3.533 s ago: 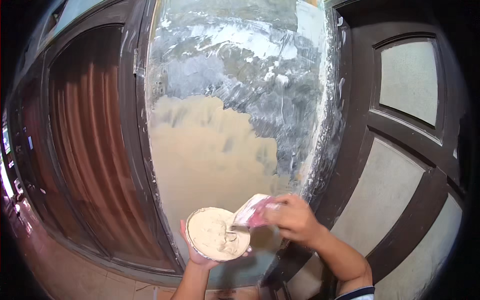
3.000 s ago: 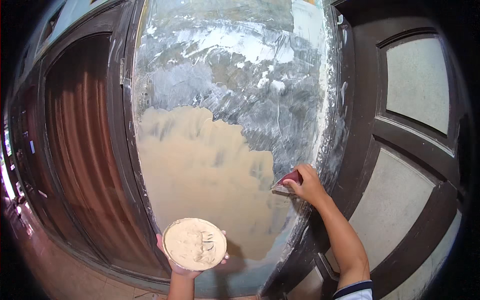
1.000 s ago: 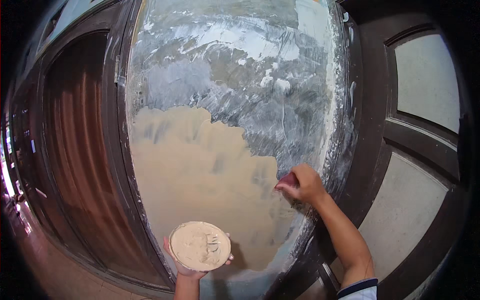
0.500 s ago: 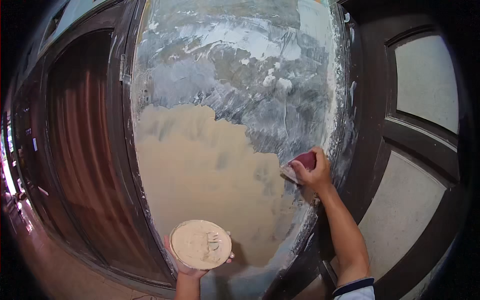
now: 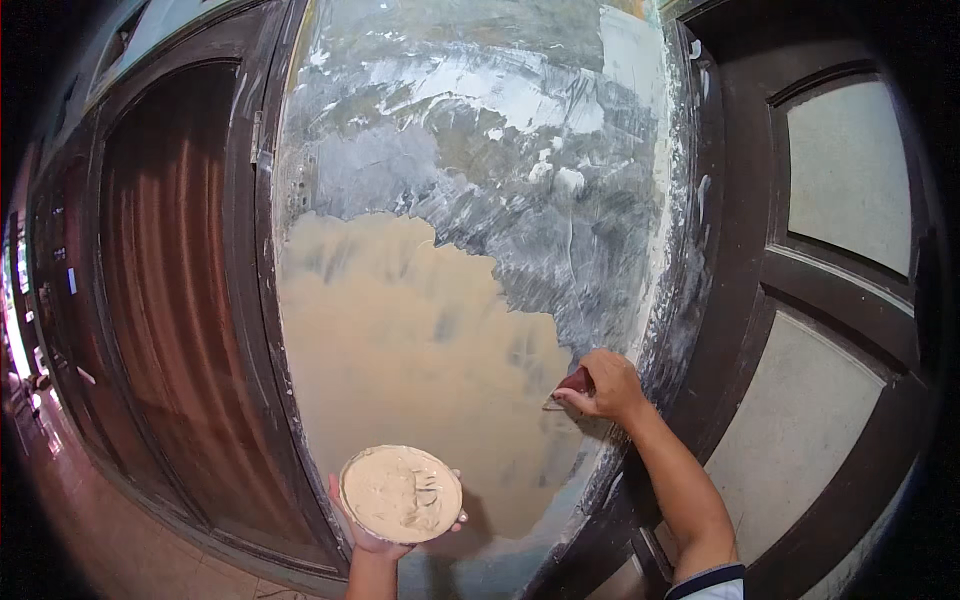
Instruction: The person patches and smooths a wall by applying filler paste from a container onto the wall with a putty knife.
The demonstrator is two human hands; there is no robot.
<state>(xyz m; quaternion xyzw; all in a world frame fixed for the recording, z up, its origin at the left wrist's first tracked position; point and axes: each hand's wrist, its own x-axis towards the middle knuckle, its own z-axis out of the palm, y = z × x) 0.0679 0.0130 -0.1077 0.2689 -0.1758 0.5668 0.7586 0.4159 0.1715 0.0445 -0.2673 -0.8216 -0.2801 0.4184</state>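
One left hand (image 5: 376, 541) and one right hand (image 5: 612, 385): hands total two. Round bowl (image 5: 401, 447): one. Scraper (image 5: 576, 382): one. Wall (image 5: 480, 160): one, bearing one beige patch (image 5: 400, 350). Door hinge (image 5: 257, 137): one seen. Pale door panels (image 5: 848, 175): at least two, lower right count uncertain. Sleeve (image 5: 712, 583): one.
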